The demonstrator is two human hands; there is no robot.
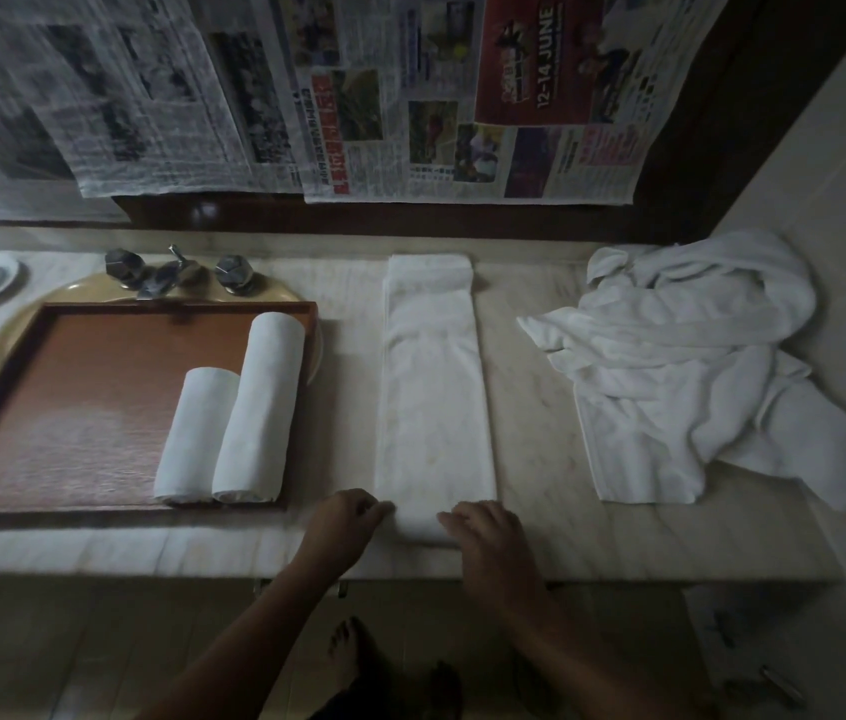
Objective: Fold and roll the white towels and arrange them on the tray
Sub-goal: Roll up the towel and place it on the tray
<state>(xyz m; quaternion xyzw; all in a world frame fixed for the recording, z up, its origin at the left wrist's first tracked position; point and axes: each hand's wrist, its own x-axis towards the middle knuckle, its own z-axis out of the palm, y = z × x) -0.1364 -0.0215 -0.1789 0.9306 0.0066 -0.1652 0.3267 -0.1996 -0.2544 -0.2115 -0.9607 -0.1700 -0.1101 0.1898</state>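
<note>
Counter [532,439]: folded towel [434,397] lengthwise front-to-back

**PERSON: VISIBLE PARTS, AS SEEN FROM THE HEAD CAMERA**

1. Left hand [343,522]: bare; knuckles rounded; outline softened by blur.
2. Right hand [488,532]: bare; the larger of the two in view; back and knuckles show; fingers blurred at the tips.
3. Left forearm [249,636], running back from the grip to the lower edge: bare along all its visible length; wrist uncovered.
4. Right forearm [566,646], likewise behind the grip: bare from wrist to lower edge.
5. Foot [345,644], below the grip, between the two forearms: bare; toes separately visible.
6. Dark shape [441,683], just beside the foot on the right-hand side: too dim to tell whether garment or second foot.
</note>
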